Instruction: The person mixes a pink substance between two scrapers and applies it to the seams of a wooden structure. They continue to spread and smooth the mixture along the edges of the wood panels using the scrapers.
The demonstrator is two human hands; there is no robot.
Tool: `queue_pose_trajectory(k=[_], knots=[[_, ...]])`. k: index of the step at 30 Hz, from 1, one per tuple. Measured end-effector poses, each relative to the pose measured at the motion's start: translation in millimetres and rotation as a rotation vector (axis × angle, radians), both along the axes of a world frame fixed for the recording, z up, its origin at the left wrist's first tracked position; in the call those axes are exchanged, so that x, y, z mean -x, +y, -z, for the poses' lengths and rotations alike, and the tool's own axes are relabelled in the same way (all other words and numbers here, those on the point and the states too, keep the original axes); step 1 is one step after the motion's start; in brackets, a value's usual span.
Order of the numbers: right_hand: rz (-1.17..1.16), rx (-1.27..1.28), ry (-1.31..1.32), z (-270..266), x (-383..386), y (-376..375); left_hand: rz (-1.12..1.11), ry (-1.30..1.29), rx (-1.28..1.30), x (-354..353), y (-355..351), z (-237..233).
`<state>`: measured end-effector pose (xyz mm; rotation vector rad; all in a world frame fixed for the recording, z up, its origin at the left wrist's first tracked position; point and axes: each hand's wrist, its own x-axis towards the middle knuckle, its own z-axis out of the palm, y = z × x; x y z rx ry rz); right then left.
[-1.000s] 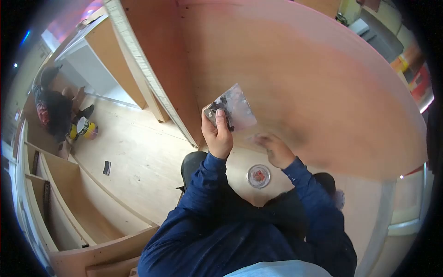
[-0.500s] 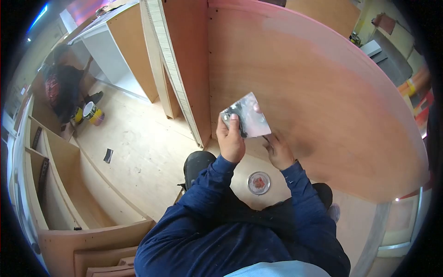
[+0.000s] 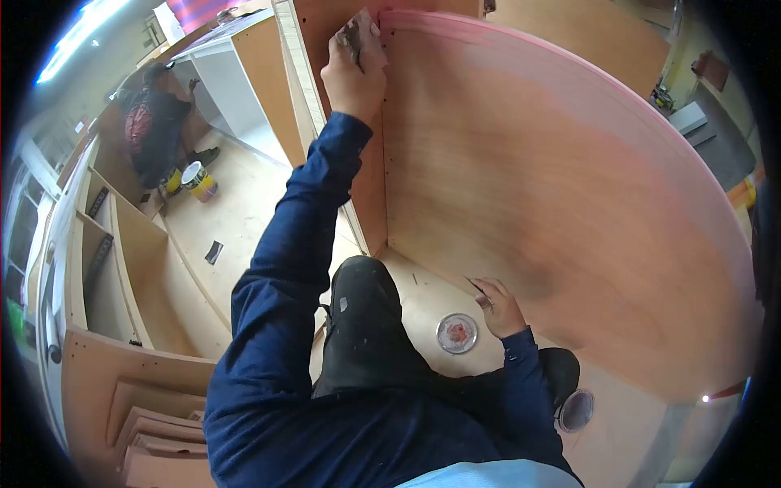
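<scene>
My left hand [image 3: 355, 81] reaches high up to the corner where an upright wooden panel [image 3: 373, 175] meets a curved panel [image 3: 521, 154] with a pink edge. Its fingers are closed on a flat square plate [image 3: 373, 47] smeared with dark grey and white, which lies close against the wood. Lower down, my right hand [image 3: 501, 309] pinches a thin, dark-tipped tool [image 3: 475, 285], seen nearly edge-on. A round dish [image 3: 457, 333] with reddish-pink paste sits on the floor between my knees, just left of that hand.
Another round container [image 3: 576, 411] stands by my right knee. On the left are curved wooden shelving [image 3: 154, 260], a small dark strip [image 3: 214, 252] on the floor and paint buckets [image 3: 199, 181]. Beyond, a person [image 3: 154, 122] crouches by a white-lined cabinet [image 3: 248, 89].
My left hand has carried the smeared plate up and left from in front of me to the top corner. My right hand has separated from it and sits slightly lower.
</scene>
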<state>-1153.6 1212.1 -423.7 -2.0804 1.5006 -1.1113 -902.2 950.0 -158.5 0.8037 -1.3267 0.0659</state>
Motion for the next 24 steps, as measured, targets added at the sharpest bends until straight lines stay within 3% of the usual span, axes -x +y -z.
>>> queue_pose_trajectory(k=[4,6,9,13,24], knots=[[-0.006,-0.063,0.027,-16,3,13,0.025,0.025,-0.047,10,-19,-14],[0.007,-0.045,0.028,-26,3,20,-0.136,-0.015,-0.123,14,-33,-13],[0.034,-0.045,0.023,-31,7,27,-0.104,-0.020,-0.109,16,-56,-5],[0.055,-0.026,0.034,-26,9,29,-0.160,-0.056,-0.057,16,-55,-8],[0.023,-0.085,0.113,-25,15,28,-0.409,-0.311,-0.244,37,-49,-18]])
